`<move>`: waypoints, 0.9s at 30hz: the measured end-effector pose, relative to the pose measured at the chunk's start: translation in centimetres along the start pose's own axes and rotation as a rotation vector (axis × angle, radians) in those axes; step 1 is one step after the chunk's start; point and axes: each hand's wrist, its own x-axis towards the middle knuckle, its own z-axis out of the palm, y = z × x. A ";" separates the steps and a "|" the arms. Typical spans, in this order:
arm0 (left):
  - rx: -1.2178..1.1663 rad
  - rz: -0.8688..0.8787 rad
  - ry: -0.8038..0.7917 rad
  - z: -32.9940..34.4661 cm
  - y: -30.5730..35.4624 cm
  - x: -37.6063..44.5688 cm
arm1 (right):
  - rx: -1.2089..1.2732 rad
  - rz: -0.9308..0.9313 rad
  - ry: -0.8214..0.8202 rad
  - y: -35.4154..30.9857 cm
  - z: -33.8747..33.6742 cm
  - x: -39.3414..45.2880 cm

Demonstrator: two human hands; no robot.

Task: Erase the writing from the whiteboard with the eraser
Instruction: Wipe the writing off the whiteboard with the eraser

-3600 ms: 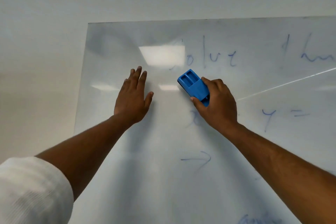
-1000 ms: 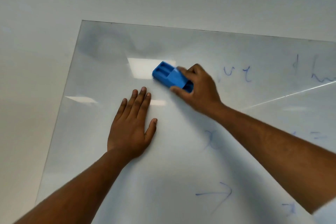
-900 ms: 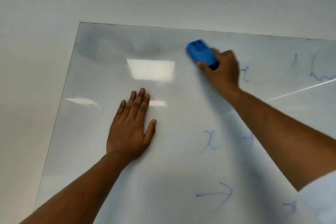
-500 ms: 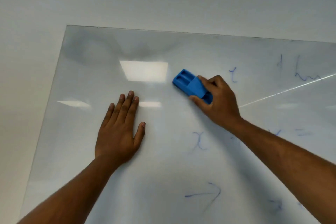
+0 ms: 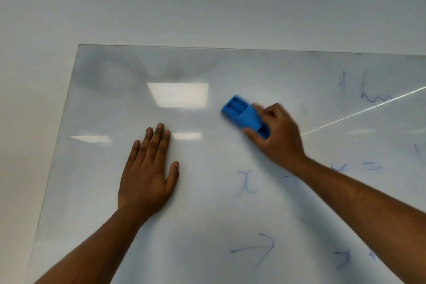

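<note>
The right hand [image 5: 280,136] is gripping the blue eraser [image 5: 245,116], fingers curled round its lower end, and is pressing it against the whiteboard [image 5: 110,108] in the upper middle; the eraser's long axis is slanting from upper left to lower right (its outline is blurred). The left hand [image 5: 147,173] is lying flat on the board, fingers straight, holding nothing, well left of the eraser. The writing is lying mostly to the right and below: marks at upper right [image 5: 366,92], an x [image 5: 245,183] just below the right hand, an arrow [image 5: 255,246] lower down. The right hand is nearer to all of it; its own forearm is covering some strokes.
</note>
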 end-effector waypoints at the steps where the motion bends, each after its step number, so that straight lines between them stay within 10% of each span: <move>1: 0.000 0.002 0.002 0.0 0.0 0.0 | -0.004 0.187 0.064 1.5 -0.7 1.4; 4: -0.002 0.005 0.015 0.2 -0.1 0.0 | -0.033 0.606 0.175 3.3 -1.7 3.2; 12: -0.012 0.016 0.007 0.0 -0.4 0.2 | -0.081 -0.315 -0.207 -1.5 -1.0 -4.4; 19: -0.023 -0.038 -0.040 -0.8 0.7 -0.1 | -0.174 0.624 0.061 7.6 -5.2 1.3; 27: -0.017 0.083 -0.046 -0.6 6.5 3.8 | -0.163 -0.322 -0.243 8.8 -6.4 -6.1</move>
